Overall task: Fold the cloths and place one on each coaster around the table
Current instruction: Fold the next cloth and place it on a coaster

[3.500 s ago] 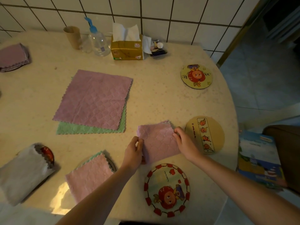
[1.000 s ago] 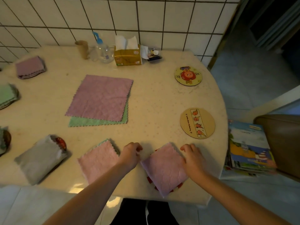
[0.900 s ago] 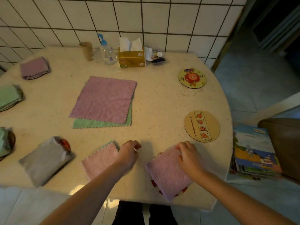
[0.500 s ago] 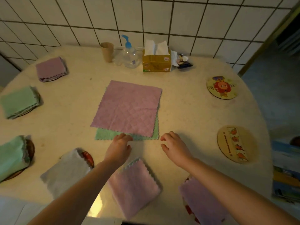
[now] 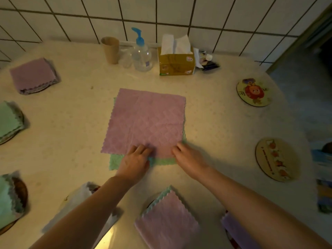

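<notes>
An unfolded pink cloth [image 5: 146, 121] lies flat mid-table on top of a green cloth [image 5: 161, 161]. My left hand [image 5: 134, 161] and my right hand [image 5: 188, 157] rest on the pink cloth's near edge, fingertips touching it; whether they pinch it I cannot tell. Two round coasters sit bare at the right: a cartoon one [image 5: 254, 92] and a tan one [image 5: 276, 159]. Folded cloths lie on coasters around the rim: pink [image 5: 167, 221] near me, purple [image 5: 237, 232] under my right arm, grey-white [image 5: 79, 202], green [image 5: 7, 200], green [image 5: 9, 121], pink [image 5: 33, 74].
Against the tiled wall stand a paper cup [image 5: 110, 49], a pump bottle [image 5: 142, 53], a tissue box [image 5: 176, 60] and small items [image 5: 206, 62]. Books [image 5: 323, 177] lie beyond the table's right edge. The pale round table [image 5: 224, 123] curves away at the right.
Both hands left the folded purple cloth on the near coaster and moved forward to the near edge of the flat pink cloth. The camera view shifted left and forward.
</notes>
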Motion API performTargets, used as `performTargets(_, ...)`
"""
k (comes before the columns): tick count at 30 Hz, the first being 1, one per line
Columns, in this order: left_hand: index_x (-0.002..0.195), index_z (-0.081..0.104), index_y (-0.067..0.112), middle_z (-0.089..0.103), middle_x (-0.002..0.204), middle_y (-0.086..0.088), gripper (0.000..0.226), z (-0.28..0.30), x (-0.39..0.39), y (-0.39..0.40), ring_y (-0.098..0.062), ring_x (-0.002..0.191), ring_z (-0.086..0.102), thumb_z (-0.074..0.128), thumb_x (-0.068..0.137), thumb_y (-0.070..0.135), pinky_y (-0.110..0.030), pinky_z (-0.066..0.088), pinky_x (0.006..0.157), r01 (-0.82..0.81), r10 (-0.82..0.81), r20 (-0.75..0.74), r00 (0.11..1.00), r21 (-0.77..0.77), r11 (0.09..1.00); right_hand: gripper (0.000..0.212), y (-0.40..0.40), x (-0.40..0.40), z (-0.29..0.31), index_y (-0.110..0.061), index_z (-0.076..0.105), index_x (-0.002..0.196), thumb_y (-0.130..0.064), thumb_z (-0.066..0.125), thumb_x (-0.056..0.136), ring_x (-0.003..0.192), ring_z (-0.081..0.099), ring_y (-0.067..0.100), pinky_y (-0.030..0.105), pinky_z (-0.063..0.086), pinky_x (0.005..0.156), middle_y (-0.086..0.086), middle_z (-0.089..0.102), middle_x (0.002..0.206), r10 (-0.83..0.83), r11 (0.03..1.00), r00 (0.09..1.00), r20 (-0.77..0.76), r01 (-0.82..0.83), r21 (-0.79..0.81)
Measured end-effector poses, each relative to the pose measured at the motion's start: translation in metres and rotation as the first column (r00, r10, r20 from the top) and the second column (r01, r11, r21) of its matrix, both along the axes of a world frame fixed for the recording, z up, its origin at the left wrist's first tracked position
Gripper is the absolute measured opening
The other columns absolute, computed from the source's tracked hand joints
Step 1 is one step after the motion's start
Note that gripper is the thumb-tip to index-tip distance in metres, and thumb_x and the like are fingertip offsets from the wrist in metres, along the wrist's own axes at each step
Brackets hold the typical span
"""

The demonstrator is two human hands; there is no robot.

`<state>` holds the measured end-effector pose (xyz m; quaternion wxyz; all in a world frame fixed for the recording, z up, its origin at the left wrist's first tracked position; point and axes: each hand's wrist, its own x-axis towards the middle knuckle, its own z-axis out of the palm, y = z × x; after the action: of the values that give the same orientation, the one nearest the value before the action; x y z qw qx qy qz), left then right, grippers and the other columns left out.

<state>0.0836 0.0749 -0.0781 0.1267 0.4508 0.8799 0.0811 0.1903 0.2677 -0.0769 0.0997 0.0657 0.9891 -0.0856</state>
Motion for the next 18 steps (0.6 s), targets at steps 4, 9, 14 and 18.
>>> performTargets(4, 0.128, 0.056, 0.017, 0.055, 0.120, -0.008, 0.046, 0.003, -0.006, 0.006, -0.033, 0.099, 0.056, 0.065, 0.083, 0.025, -0.044, 0.053, 0.084, -0.070, 0.067, 0.077, 0.995, 0.045, 0.997, 0.007, -0.005, -0.014, 0.028, -0.012, 0.052, 0.091, -0.017, 0.057, 0.088, 0.056, 0.058, 0.033, 0.035, 0.036, 0.043, 0.009, 0.059, 0.085, -0.158, 0.981, 0.971, -0.181, 0.134, -0.138)
performTargets(9, 0.109, 0.066, 0.012, 0.051, 0.110, -0.012, 0.030, 0.018, -0.032, 0.000, -0.037, 0.097, 0.052, 0.068, 0.079, 0.010, -0.047, 0.053, 0.068, -0.330, 0.335, -0.008, 0.942, 0.144, 0.933, 0.005, -0.007, -0.030, 0.075, -0.015, 0.040, 0.098, -0.020, 0.038, 0.098, 0.072, 0.059, 0.020, 0.048, 0.050, 0.060, 0.008, 0.062, 0.098, -0.267, 0.813, 0.945, -0.187, 0.116, -0.571)
performTargets(14, 0.110, 0.070, 0.018, 0.059, 0.120, -0.007, 0.029, 0.038, -0.065, -0.012, -0.036, 0.105, 0.050, 0.061, 0.085, 0.009, -0.045, 0.047, 0.082, -0.433, 0.456, -0.108, 0.883, 0.184, 0.882, 0.006, 0.017, -0.041, 0.095, -0.022, 0.036, 0.094, -0.018, 0.040, 0.097, 0.108, 0.060, 0.015, 0.041, 0.053, 0.082, 0.002, 0.059, 0.127, -0.320, 0.779, 0.914, -0.250, 0.104, -0.618)
performTargets(18, 0.122, 0.064, 0.008, 0.058, 0.129, -0.013, 0.037, 0.062, -0.073, 0.014, -0.036, 0.116, 0.051, 0.052, 0.088, -0.001, -0.044, 0.046, 0.095, -0.452, 0.492, -0.026, 0.870, 0.351, 0.820, 0.026, 0.049, -0.042, 0.111, -0.027, 0.035, 0.105, -0.010, 0.047, 0.090, 0.101, 0.063, 0.019, 0.046, 0.054, 0.078, 0.000, 0.058, 0.128, -0.291, 0.824, 0.912, -0.290, 0.085, -0.560)
